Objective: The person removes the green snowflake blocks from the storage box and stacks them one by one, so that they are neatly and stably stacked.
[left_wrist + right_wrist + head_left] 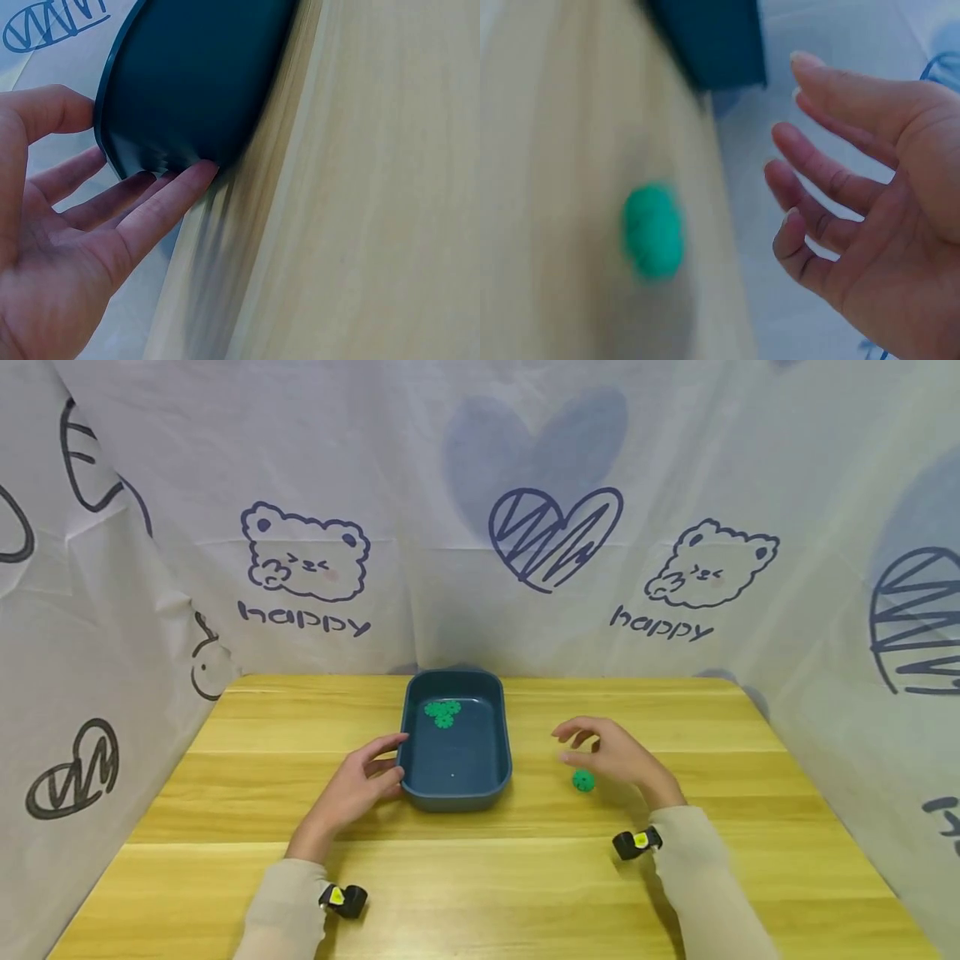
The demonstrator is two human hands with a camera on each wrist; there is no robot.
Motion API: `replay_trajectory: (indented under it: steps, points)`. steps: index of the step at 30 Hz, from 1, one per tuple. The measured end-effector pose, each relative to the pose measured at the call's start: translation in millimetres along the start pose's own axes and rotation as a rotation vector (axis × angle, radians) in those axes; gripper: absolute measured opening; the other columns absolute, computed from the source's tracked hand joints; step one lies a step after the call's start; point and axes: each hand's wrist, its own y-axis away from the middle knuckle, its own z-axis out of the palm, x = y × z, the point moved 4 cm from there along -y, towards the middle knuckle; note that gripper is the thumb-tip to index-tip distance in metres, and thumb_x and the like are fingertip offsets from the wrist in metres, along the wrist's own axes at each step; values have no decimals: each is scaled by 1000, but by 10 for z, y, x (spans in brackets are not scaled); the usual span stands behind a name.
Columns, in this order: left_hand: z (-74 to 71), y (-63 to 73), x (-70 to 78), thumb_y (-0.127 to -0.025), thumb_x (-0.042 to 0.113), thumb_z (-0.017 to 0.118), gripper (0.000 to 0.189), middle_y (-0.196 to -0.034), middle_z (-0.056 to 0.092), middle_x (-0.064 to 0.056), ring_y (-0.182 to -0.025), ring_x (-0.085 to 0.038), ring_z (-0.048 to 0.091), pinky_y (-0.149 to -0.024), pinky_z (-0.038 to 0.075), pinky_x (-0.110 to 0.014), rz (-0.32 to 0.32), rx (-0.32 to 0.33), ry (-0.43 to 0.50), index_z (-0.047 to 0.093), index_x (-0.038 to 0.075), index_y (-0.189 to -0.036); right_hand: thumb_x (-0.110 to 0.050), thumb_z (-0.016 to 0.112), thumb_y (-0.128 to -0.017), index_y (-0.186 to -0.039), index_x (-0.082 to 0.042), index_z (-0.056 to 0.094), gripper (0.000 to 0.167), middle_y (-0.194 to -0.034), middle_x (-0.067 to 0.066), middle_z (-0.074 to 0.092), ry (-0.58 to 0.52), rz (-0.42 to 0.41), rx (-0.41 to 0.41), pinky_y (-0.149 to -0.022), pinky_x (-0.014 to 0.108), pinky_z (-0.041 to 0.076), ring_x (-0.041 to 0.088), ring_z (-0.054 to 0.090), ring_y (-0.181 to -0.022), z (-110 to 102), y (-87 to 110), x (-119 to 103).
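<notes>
A dark blue rectangular bin (457, 768) stands on the table, with several small green notched discs (443, 721) lying together toward its far left inside. My left hand (358, 785) is at the bin's left side. In the left wrist view, the extended fingers (161, 206) touch the bin's outer wall (187, 90), and the thumb meets the rim. To the right of the bin, my right hand (611, 752) hovers with loosely bent fingers and nothing in them. A single green notched disc (583, 780) lies on the table just below that hand, apart from it in the right wrist view.
The light wooden table (480, 893) reaches back to a white cloth (450, 610) printed with bears and hearts. This cloth also hangs along both sides. Each wrist wears a small black camera, one on the left (348, 902) and one on the right (628, 844).
</notes>
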Motion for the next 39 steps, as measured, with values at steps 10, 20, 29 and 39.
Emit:
replay_trajectory:
  steps: [10,20,29,39]
  points:
    - [32,16,-9,-103,5,56,56,-163,36,-24,-139,-47,50,-97,62,-39,6,-9,-8,41,6,-157,-21,76,-94,-122,-5,72,33,-117,12,73,89,-15,-69,-88,38,60,26,67,-102,35,-598,-632]
    - [-5,33,-2,-104,6,55,55,-163,35,-26,-140,-49,50,-96,63,-38,25,-9,-18,40,5,-157,-16,74,-95,-118,-3,73,26,-116,17,74,95,-57,-148,-97,36,60,26,68,-105,387,-1152,-921]
    - [-8,15,-8,-104,7,55,55,-162,35,-28,-139,-50,50,-94,63,-37,37,-26,-14,39,3,-157,-17,74,-95,-120,-3,75,29,-113,10,75,151,22,-152,-91,32,60,23,66,-104,636,-1481,-904]
    - [-9,4,4,-104,5,55,55,-162,36,-28,-139,-50,51,-93,64,-37,36,-20,-9,40,3,-157,-15,75,-94,-117,-5,76,25,-114,10,76,176,55,-114,-102,36,57,24,67,-109,843,-1680,-829]
